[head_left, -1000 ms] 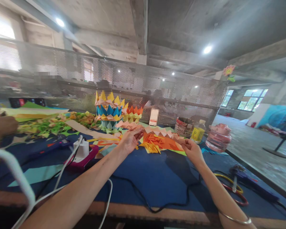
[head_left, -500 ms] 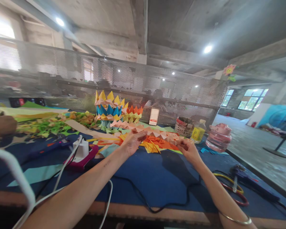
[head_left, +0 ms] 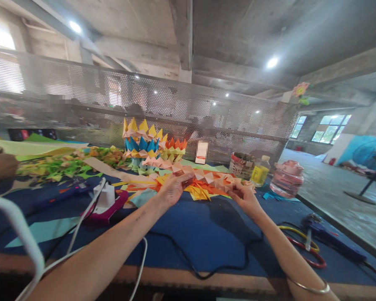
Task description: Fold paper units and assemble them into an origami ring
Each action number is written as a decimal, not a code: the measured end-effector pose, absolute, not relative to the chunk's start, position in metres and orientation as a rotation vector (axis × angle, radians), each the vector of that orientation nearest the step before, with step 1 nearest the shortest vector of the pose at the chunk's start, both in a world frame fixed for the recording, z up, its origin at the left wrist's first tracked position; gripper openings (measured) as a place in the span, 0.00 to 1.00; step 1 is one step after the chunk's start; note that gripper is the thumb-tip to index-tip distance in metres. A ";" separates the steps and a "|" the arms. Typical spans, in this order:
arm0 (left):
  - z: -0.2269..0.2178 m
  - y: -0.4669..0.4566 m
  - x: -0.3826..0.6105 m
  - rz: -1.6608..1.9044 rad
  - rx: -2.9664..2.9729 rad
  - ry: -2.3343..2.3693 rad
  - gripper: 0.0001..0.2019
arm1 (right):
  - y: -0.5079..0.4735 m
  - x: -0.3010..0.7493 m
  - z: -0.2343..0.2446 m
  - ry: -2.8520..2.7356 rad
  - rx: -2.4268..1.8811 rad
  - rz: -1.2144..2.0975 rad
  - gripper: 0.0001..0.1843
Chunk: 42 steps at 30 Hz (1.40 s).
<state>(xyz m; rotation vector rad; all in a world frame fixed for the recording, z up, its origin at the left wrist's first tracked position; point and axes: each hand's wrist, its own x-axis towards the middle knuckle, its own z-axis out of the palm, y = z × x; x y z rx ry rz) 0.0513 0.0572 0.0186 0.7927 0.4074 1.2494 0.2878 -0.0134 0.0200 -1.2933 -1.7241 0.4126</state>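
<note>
A long pale-pink folded paper strip (head_left: 207,176) with zigzag points stretches across the middle of the table. My left hand (head_left: 174,188) pinches it near its centre, thumb on the near side. Towards its right end, my right hand (head_left: 243,196) holds the same strip between thumb and fingers. Beneath the strip lie orange and yellow folded paper pieces (head_left: 199,192). Beyond my left hand stand stacked paper crowns: one with yellow points (head_left: 144,129), one with blue points (head_left: 141,145) and one with orange points (head_left: 176,144).
A magenta power strip (head_left: 108,207) with a white plug stands left. Glue guns (head_left: 335,240) and cables lie on the blue tabletop (head_left: 188,234). A yellow-labelled bottle (head_left: 260,171) and pink jug (head_left: 286,179) stand right. Another person's hand (head_left: 0,165) is at far left.
My right hand has shifted slightly left along the strip, nearer my left hand. The left hand keeps its hold. The view has moved slightly.
</note>
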 end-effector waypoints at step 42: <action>0.013 0.049 0.059 1.290 0.806 0.456 0.10 | -0.021 0.270 0.021 -1.638 -1.246 0.635 0.29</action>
